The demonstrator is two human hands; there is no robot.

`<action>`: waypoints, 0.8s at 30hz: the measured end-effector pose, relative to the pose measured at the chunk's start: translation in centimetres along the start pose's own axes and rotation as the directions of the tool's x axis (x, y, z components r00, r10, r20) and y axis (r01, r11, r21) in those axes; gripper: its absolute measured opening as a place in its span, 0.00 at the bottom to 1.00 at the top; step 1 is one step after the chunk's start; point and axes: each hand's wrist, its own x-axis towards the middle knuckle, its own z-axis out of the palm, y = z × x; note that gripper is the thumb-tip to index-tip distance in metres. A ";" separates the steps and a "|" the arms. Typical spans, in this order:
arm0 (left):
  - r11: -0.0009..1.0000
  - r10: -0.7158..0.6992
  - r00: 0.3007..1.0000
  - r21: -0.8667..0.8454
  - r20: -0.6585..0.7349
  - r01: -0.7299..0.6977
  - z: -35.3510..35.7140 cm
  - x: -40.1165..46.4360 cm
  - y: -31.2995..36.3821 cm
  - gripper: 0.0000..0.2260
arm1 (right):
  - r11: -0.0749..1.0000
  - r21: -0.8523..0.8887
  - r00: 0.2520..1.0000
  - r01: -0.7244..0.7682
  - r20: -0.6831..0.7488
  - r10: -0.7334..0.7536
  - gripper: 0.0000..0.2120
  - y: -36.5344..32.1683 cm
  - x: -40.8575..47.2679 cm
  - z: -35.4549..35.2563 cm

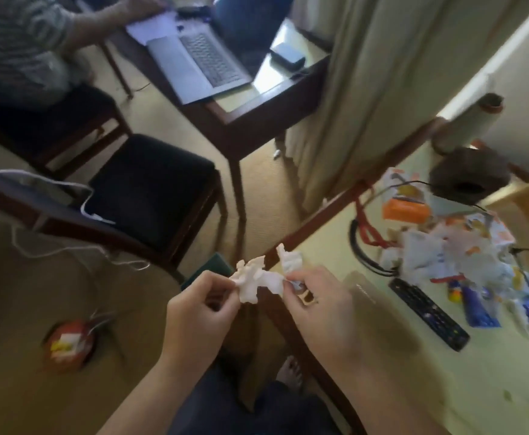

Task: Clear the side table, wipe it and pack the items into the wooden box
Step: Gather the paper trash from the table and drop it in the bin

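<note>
Both hands, left hand (203, 304) and right hand (323, 304), pinch a crumpled tissue (258, 279) in curled fingers (222, 296) off the desk (414, 356) edge, litter pile (445, 252) lying right; a hard tug could tear it and scatter scraps.

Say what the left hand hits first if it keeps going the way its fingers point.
The left hand points up and right at the crumpled tissue it already pinches; beyond that, the right hand holding the other end. Depth is unclear.
</note>
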 end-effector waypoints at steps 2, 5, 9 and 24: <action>0.998 -0.054 0.998 0.028 -0.021 0.055 -2.8 0.1 -2.4 0.07 | 0.996 0.032 0.995 0.082 0.046 -0.083 0.05 -1.5 0.4 3.8; 0.989 -0.133 0.990 0.068 -0.037 0.135 -6.2 0.7 -6.1 0.07 | 0.996 0.057 0.987 0.072 0.140 -0.079 0.06 -3.6 0.5 9.1; 0.970 -0.199 0.980 0.140 -0.023 0.200 -8.3 2.6 -10.9 0.08 | 0.995 0.088 0.968 -0.037 0.249 0.014 0.06 -4.2 1.0 16.7; 0.908 -0.371 0.928 0.215 0.016 0.360 1.4 7.6 -33.9 0.05 | 0.837 -0.190 0.685 -0.512 0.498 0.532 0.08 14.5 0.9 44.1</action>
